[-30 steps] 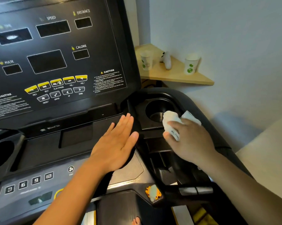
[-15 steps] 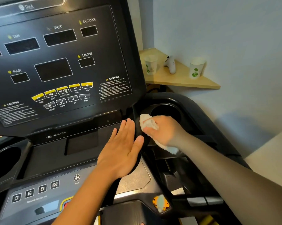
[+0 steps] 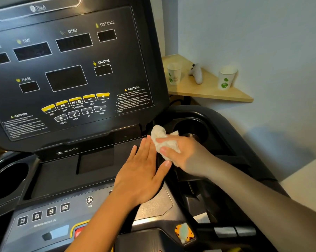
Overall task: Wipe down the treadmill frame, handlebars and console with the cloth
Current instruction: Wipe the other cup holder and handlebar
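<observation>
White and crumpled, with a soft rough weave, the cloth [image 3: 161, 139] is bunched in the right hand [image 3: 182, 153]; its fingers curl around the cloth and press it on the black plastic treadmill frame [image 3: 230, 128], at the lower right corner of the glossy console [image 3: 71, 70]; part of the cloth is hidden under the palm. The left hand [image 3: 142, 175] lies flat and holds nothing, fingers straight and together, just left of the right hand; whether its fingertips touch the cloth I cannot tell.

There are two round cup holders: one [image 3: 191, 131] just beyond the right hand; the other [image 3: 8, 180] far left of the left hand, cut by the edge. Beyond the right hand a triangular wooden shelf [image 3: 208, 93] carries two paper cups [image 3: 174, 73] [image 3: 226, 79] with green print; between them lies one white curved object [image 3: 196, 72], too blurred to name. Left of the left forearm are four square keys [image 3: 44, 213]: 3, 6, 9, 12. The small caution text is not readable.
</observation>
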Demonstrator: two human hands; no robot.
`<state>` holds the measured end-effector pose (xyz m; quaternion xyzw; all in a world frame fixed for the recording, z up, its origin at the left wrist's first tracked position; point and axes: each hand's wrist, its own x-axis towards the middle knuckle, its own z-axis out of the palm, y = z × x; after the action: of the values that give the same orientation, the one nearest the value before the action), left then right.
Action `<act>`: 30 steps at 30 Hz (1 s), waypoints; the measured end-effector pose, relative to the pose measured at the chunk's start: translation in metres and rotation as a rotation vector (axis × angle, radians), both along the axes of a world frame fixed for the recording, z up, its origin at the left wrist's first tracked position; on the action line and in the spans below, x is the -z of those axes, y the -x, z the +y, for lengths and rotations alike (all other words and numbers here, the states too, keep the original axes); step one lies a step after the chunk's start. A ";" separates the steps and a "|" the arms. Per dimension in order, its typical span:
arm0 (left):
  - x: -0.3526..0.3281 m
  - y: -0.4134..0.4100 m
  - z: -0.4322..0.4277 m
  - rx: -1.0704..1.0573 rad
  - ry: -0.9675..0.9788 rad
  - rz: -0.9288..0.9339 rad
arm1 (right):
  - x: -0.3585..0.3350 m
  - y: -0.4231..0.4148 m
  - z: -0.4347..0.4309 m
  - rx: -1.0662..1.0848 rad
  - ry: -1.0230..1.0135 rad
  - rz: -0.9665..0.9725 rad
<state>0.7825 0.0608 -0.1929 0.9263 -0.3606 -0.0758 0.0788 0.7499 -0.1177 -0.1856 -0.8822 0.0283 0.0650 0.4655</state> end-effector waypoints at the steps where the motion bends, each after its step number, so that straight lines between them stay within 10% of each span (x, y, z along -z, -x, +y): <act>1: 0.001 0.000 0.000 0.002 0.010 -0.006 | 0.001 0.003 -0.002 -0.019 -0.019 0.000; 15: -0.004 0.002 -0.003 -0.041 -0.094 -0.060 | 0.009 -0.080 0.004 0.169 0.160 -0.055; 30: -0.005 0.003 0.000 -0.025 -0.104 -0.047 | 0.005 -0.071 -0.003 -0.081 1.195 0.011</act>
<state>0.7799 0.0608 -0.1877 0.9351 -0.3464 -0.0716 0.0228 0.8213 -0.1204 -0.1909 -0.9912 0.0286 0.0603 -0.1143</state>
